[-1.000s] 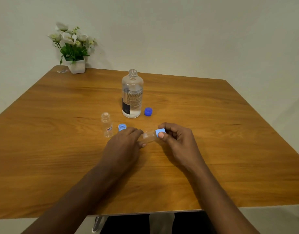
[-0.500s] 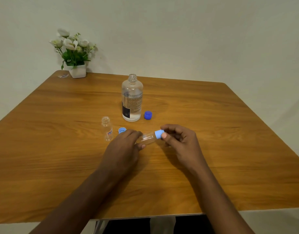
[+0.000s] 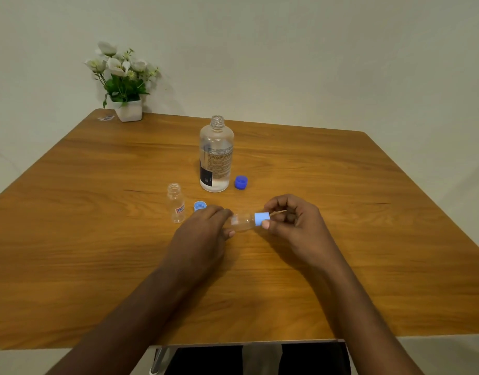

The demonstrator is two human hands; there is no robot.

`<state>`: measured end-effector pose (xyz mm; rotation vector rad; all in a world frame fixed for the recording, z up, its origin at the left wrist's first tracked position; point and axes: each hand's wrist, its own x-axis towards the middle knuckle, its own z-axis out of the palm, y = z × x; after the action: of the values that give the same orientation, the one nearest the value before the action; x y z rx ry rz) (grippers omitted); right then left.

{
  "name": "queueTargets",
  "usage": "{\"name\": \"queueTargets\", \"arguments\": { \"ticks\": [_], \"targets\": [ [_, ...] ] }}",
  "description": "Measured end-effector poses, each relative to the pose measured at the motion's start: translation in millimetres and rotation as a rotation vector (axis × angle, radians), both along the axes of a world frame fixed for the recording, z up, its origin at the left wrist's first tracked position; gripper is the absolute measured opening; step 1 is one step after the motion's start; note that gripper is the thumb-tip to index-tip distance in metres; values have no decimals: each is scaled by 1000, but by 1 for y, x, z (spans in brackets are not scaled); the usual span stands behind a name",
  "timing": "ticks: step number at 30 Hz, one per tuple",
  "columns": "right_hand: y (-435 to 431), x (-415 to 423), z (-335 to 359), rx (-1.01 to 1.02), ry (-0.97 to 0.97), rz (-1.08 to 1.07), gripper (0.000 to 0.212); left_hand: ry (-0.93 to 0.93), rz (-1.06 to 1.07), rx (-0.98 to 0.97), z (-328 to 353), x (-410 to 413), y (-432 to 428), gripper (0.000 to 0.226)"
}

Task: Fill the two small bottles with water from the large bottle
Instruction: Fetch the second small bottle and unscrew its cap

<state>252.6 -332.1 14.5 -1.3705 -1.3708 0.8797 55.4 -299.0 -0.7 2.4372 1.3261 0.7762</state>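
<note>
Sideways above the smooth wood-grain table (image 3: 97,239): clear small bottle (image 3: 242,221), base gripped by left hand (image 3: 203,234), light-blue cap (image 3: 261,219) pinched in right hand (image 3: 292,226) fingertips. Behind, upright and uncapped, a second small bottle (image 3: 176,203) and the cylindrical large bottle (image 3: 216,155), loose caps beside each. Bare tabletop to both edges.
</note>
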Motion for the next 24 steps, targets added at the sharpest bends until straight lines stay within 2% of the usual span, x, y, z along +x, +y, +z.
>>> {"name": "queueTargets", "arguments": {
  "ticks": [3,7,14,20,22,24],
  "targets": [
    [-1,6,4,-56,-76,51,44,23,-44,36,-2,1,-2,39],
    [-3,6,11,-52,-279,74,48,44,-90,80,-4,1,-3,39],
    [-5,3,16,5,-250,51,37,-43,-65,52,0,0,-3,34],
    [-6,4,11,-18,-238,35,54,-80,-59,29,1,0,-3,35],
    [-6,0,10,22,-257,40,49,-130,-56,23,1,-1,-4,34],
    [-6,-6,9,14,-186,45,44,-183,-45,18,3,-2,-4,32]
  ]
}}
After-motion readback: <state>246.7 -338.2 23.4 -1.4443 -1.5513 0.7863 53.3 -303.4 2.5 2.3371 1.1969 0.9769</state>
